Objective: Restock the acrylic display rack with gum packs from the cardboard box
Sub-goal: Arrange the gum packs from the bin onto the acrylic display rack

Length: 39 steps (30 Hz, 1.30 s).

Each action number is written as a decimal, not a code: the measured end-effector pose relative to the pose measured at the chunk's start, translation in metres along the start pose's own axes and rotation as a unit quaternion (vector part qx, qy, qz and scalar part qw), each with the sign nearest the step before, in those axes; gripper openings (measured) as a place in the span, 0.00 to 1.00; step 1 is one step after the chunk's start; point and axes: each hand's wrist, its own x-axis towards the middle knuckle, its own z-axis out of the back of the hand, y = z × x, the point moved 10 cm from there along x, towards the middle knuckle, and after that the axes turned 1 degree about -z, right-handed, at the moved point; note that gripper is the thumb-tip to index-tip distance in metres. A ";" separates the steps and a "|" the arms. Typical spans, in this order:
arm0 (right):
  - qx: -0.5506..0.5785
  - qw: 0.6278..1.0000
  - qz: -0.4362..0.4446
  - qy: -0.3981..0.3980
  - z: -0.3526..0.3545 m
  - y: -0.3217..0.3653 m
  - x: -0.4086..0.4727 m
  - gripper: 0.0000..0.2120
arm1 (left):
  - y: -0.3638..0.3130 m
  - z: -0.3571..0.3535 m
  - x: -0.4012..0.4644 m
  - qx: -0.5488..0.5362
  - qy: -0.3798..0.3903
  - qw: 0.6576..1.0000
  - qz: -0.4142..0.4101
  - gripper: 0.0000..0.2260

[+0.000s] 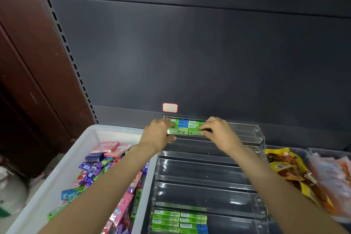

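Head view: green gum packs (185, 128) in the rack's (201, 175) top tier are gripped at their left end by the left hand (158, 135) and pinched at their right end by the right hand (218, 132), while more packs (178, 222) are seen in the bottom tier.

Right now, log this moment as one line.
left hand and right hand: on green gum packs | rack: top row | middle rows: bare
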 end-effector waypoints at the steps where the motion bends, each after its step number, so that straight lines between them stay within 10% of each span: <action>1: -0.009 1.000 0.007 0.003 -0.003 0.003 0.000 0.13 | 0.000 0.000 0.000 -0.002 -0.002 1.000 0.001 0.24; 12: 0.032 0.997 0.041 -0.053 -0.016 0.063 -0.005 0.13 | 0.027 0.025 -0.039 -0.057 -0.093 0.994 0.026 0.18; 22: 0.169 0.981 0.076 0.049 -0.128 0.201 -0.019 0.12 | 0.202 0.060 -0.165 -0.067 -0.117 0.979 0.152 0.14; 39: -0.011 0.968 0.102 0.230 -0.272 0.325 -0.056 0.18 | 0.300 0.028 -0.248 -0.140 0.063 0.974 0.166 0.12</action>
